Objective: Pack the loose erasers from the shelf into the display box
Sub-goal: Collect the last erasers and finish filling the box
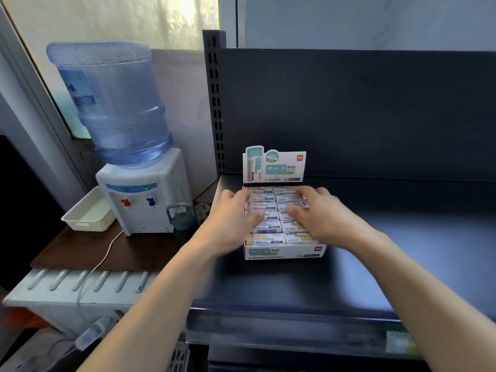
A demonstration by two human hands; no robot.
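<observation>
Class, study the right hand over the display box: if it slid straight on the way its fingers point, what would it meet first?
Probably the left hand, whose fingers lie opposite across the erasers; the right hand seems to rest on them, though depth is unclear.

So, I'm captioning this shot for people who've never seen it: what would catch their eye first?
First the white display box, mid-frame on the dark shelf, packed with rows of erasers, with the left hand and right hand resting on top. Next, the big blue water bottle on its dispenser, to the left beyond the shelf.
</observation>
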